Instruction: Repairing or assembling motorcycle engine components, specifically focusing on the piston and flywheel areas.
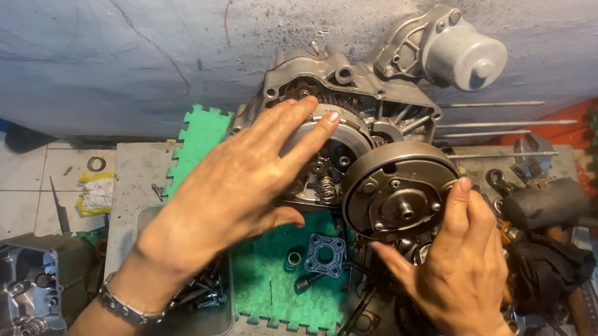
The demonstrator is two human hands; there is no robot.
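Left hand [239, 184] spread flat over clutch basket [328, 163]; right hand [461, 268] pinching round clutch drum [399, 192] by its rim. Clear plastic tub [214, 324] holding loose bolts, too many to count. One green foam mat [203, 137], one engine case [357, 97].

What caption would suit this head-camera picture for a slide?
Left hand lies flat on an engine's clutch assembly; right hand grips the round metal clutch drum beside it.

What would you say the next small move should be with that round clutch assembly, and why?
Probably press the round clutch assembly squarely onto its shaft: the right hand grips only its edge with fingertips, it looks slightly tilted, and the left hand already lies flat on the neighbouring clutch.
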